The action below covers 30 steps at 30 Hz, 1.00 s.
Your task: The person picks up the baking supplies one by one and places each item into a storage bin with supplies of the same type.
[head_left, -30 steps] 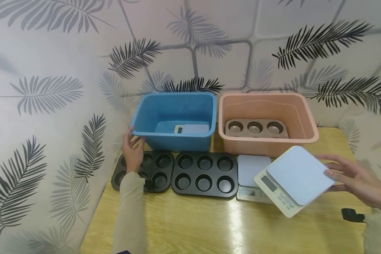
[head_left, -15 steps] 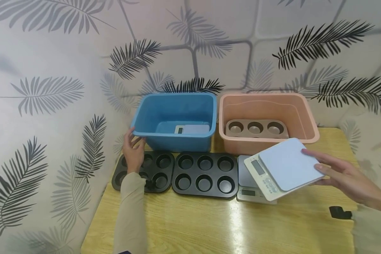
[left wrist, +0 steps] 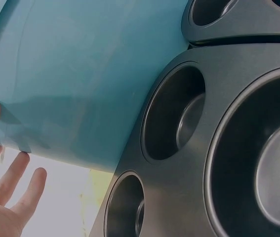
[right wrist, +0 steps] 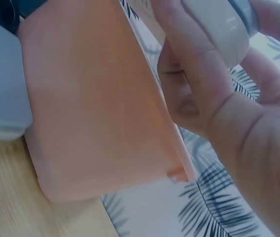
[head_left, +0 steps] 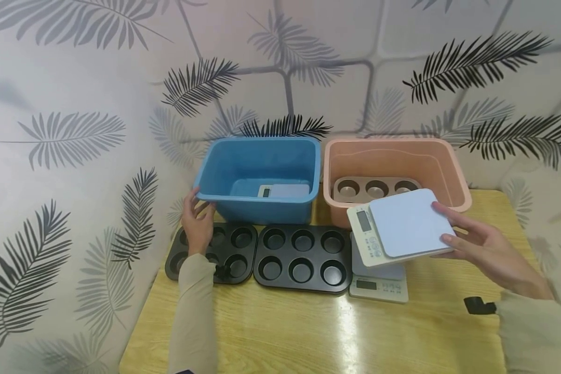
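In the head view, my right hand point(head_left: 491, 249) grips a white kitchen scale point(head_left: 409, 226) by its right edge. The scale is tilted and raised before the pink bin point(head_left: 397, 143); its display faces left. Below it, a second kitchen scale point(head_left: 378, 288) lies on the table, partly covered from view. The right wrist view shows fingers and thumb on opposite faces of the held scale point(right wrist: 216, 29). My left hand point(head_left: 198, 228) holds the front left corner of the blue bin point(head_left: 262, 210), thumb on the front wall point(left wrist: 80, 89) and other fingertips by the side edge.
Two black muffin pans point(head_left: 303, 259) point(head_left: 237, 267) lie side by side before the blue bin. Inside that bin is another kitchen scale point(head_left: 285, 190). A brownish muffin pan point(head_left: 362, 191) sits in the pink bin. Patterned wall behind and left of the wooden table point(head_left: 285, 332).
My right hand has carried the scale leftward and up, from right of the lying scale to above it and before the pink bin. The left hand stays at the blue bin's corner.
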Each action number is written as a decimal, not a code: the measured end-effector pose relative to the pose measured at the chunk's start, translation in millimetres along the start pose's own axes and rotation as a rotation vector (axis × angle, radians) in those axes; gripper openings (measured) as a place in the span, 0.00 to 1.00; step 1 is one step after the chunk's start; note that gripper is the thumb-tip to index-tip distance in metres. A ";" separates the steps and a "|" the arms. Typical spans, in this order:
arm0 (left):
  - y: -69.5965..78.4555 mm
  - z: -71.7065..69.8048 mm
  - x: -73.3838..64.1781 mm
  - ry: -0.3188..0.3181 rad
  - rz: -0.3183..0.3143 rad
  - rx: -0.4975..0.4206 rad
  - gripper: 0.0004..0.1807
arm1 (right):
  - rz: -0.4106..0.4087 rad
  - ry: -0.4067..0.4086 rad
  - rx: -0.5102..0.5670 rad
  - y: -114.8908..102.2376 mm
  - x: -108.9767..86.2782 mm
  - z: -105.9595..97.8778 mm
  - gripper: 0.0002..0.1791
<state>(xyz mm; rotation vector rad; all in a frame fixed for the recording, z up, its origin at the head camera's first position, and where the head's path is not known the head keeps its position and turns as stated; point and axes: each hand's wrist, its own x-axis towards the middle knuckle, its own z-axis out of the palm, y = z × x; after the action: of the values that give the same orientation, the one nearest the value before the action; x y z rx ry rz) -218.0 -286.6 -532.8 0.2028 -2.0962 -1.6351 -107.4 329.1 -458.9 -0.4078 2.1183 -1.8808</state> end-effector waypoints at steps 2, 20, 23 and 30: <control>6.7 -0.1 -3.1 -0.004 -0.001 -0.003 0.33 | -0.025 -0.005 0.040 -1.0 4.3 3.1 0.38; 13.0 -1.8 -4.0 -0.011 -0.014 -0.041 0.32 | -0.015 0.096 0.205 -18.2 68.9 47.6 0.40; 12.9 -2.5 -4.9 -0.011 -0.021 -0.037 0.32 | -0.037 0.099 0.215 -19.5 79.7 53.7 0.40; 11.8 -1.1 -3.4 -0.004 -0.016 -0.045 0.32 | -0.016 0.164 0.238 -25.0 105.4 68.5 0.41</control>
<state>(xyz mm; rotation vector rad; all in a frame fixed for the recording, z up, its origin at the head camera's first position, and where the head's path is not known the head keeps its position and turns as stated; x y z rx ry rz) -212.5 -282.9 -522.3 0.2021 -2.0635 -1.6908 -177.3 222.8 -444.0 -0.2251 1.9583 -2.2114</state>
